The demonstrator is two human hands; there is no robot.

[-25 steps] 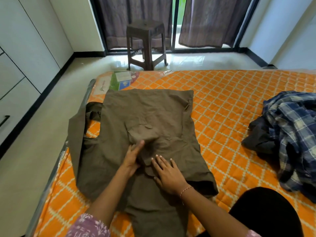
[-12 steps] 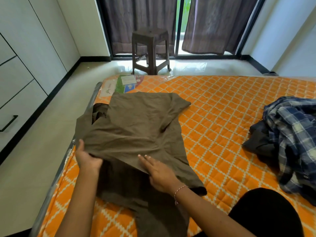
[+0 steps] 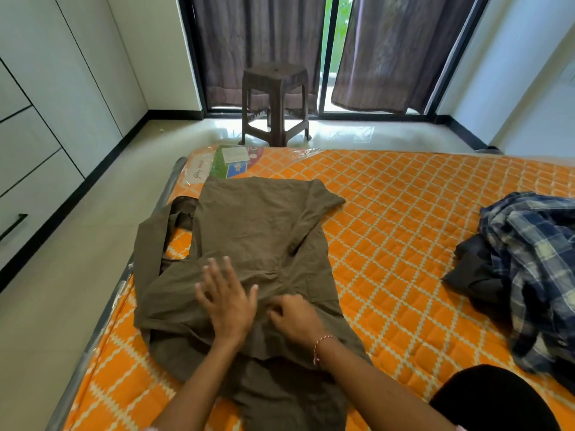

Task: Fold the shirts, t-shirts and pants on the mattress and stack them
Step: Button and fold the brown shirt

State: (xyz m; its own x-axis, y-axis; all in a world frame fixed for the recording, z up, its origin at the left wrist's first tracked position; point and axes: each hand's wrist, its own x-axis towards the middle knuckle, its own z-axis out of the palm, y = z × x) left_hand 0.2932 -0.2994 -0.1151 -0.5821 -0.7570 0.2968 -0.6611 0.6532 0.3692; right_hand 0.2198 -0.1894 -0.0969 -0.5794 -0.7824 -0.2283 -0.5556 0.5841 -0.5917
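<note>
An olive-brown garment (image 3: 249, 231) lies partly folded on the left side of the orange quilted mattress (image 3: 404, 228). My left hand (image 3: 225, 301) lies flat on its middle with the fingers spread. Beside it, my right hand (image 3: 295, 318) rests on the cloth with curled fingers that bunch a fold; a thin bracelet sits on its wrist. One part of the garment hangs over the mattress's left edge. At the right lie a blue plaid shirt (image 3: 535, 269) and a dark garment (image 3: 476, 275) in a heap.
A brown plastic stool (image 3: 275, 101) stands on the floor beyond the mattress, in front of curtained glass doors. A green and blue label (image 3: 231, 163) lies under plastic at the mattress's far left corner. White cupboards (image 3: 37, 119) line the left wall. My dark-clothed knee (image 3: 491, 402) is at bottom right.
My left hand let go of the garment's left edge and came to lie flat on its middle. The right side has been folded inward. My right hand's fingers curled into the cloth.
</note>
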